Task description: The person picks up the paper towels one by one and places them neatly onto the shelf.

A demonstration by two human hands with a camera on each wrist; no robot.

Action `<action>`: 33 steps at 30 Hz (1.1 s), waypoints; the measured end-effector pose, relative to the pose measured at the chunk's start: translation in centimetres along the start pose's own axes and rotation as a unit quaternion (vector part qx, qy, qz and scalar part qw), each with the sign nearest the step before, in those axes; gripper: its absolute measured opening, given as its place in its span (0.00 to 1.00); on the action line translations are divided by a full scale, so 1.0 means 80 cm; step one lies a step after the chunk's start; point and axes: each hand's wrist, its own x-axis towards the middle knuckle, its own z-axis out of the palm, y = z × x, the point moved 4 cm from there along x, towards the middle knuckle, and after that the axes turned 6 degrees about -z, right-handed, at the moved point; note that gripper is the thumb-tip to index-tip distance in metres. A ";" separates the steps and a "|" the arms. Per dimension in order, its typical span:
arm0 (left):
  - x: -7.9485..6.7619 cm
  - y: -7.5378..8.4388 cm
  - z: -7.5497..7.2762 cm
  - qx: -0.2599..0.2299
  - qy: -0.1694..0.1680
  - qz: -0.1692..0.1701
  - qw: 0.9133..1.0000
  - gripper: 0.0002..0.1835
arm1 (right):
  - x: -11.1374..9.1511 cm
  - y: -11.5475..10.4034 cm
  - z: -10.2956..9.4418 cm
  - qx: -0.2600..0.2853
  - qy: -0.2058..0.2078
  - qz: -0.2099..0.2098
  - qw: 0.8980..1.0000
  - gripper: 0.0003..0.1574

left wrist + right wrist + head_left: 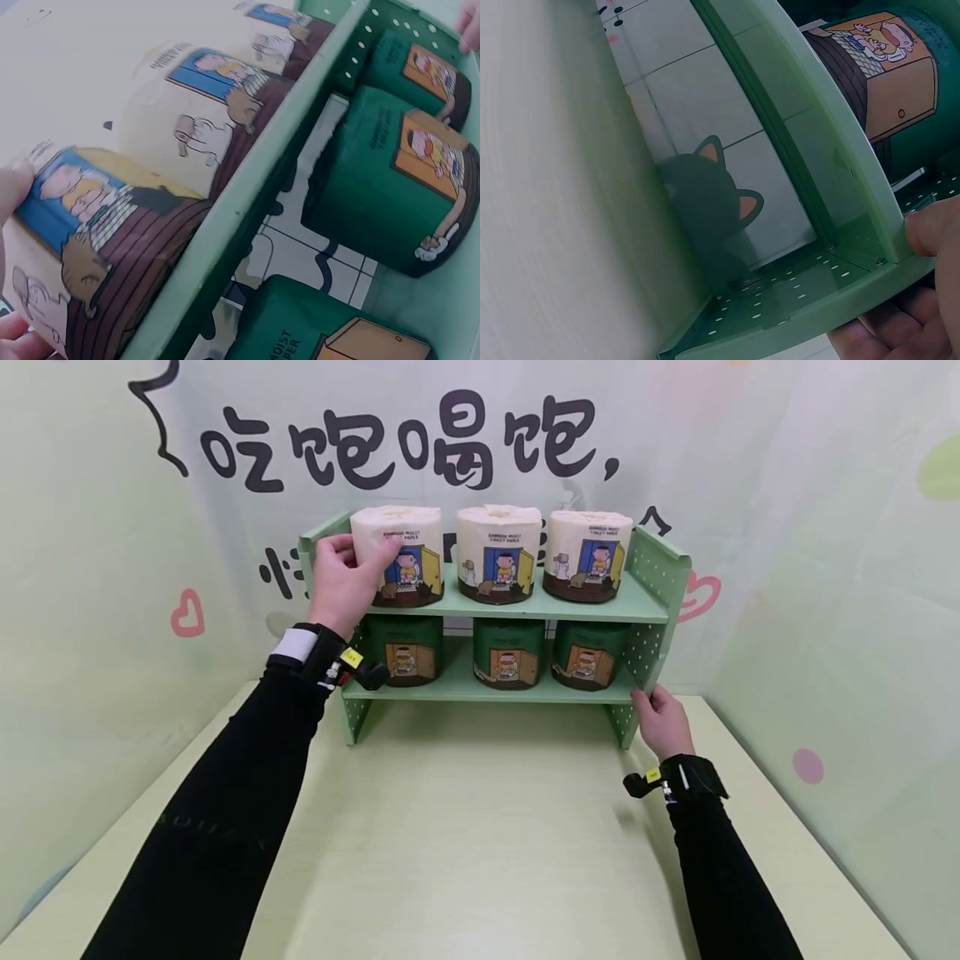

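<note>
A green two-tier shelf (pixel 480 695) stands at the back of the table. Three cream toilet paper rolls line its upper tier, and three green-wrapped rolls sit below. My left hand (pixel 348 578) grips the leftmost cream roll (pixel 408 564), thumb on its front and fingers round its left side. In the left wrist view that cream roll (pixel 112 247) fills the lower left. My right hand (pixel 663 722) pinches the front edge of the shelf's right side panel (pixel 645 647), near the lower tier. The right wrist view shows my thumb (pixel 934 225) on that edge, with fingers curled beneath.
The middle cream roll (pixel 498 556) and the right cream roll (pixel 588 558) stand beside the held one. Below are green rolls (pixel 510 653). A pale tabletop (pixel 480 843) stretches before the shelf. Printed cloth walls (pixel 825 610) enclose the back and sides.
</note>
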 end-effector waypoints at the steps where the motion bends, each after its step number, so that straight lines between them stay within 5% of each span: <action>1: 0.001 0.000 0.001 0.008 0.009 0.000 1.000 0.45 | 0.000 0.000 0.000 0.000 0.000 0.000 1.000 0.27; 7: 0.004 0.002 0.007 0.052 0.034 0.004 0.998 0.42 | 0.001 0.000 -0.001 0.002 0.003 -0.001 1.000 0.27; 16: -0.004 -0.005 0.005 0.071 0.028 0.002 0.997 0.49 | 0.000 0.003 0.006 0.003 -0.007 0.006 1.000 0.34; 19: -0.018 -0.014 -0.002 0.045 0.056 0.029 0.997 0.51 | 0.002 0.002 0.009 0.001 -0.014 0.004 1.000 0.34; 23: -0.050 -0.028 -0.006 0.001 0.084 0.106 0.991 0.43 | 0.004 -0.002 0.007 -0.004 -0.020 -0.014 1.000 0.34; 29: -0.110 -0.062 0.008 0.042 0.015 0.222 0.974 0.39 | 0.001 -0.006 -0.010 -0.029 -0.030 -0.021 0.999 0.34; 33: -0.141 -0.087 0.017 0.114 -0.056 0.241 0.962 0.43 | -0.009 -0.029 -0.030 0.019 0.013 -0.016 1.000 0.48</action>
